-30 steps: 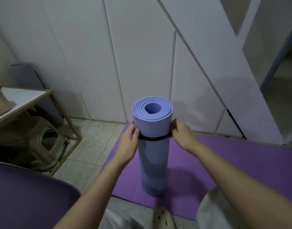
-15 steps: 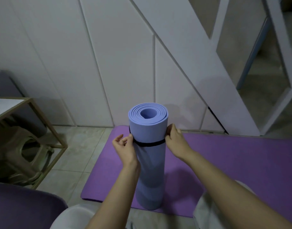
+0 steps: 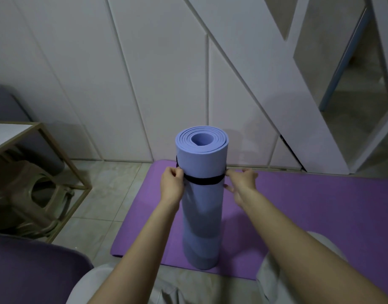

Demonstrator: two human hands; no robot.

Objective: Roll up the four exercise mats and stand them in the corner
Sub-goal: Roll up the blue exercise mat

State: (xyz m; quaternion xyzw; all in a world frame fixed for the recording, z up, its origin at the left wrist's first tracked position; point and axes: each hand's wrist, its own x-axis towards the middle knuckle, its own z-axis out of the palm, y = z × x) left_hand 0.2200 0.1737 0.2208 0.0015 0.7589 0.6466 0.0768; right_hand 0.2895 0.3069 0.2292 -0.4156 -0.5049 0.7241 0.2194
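Rolled mat: The blue rolled mat (image 3: 202,205) stands on end at centre frame, spiral end up, its foot on the near edge of a flat purple mat (image 3: 309,216). I'd guess it is upright so that neither hand has to carry it while the band is set.
Strap: A black strap (image 3: 203,180) rings the roll a little below its top, snug against the foam, there to stop the coil springing open.
Left hand: The left hand (image 3: 172,185) has its fingers curled, pinching the strap at the roll's left side.
Right hand: The right hand (image 3: 241,181) nips the strap at the right side between thumb and forefinger, its other fingers spread loose.
Purple mat: It lies unrolled on the tiles, running off to the right of the frame; its turn looks yet to come.
Corner: At upper left a grey roll (image 3: 4,106) stands against the wall behind a table (image 3: 63,159), likely a finished mat.
Lower left: A dark purple shape (image 3: 35,270); I cannot tell what it is.
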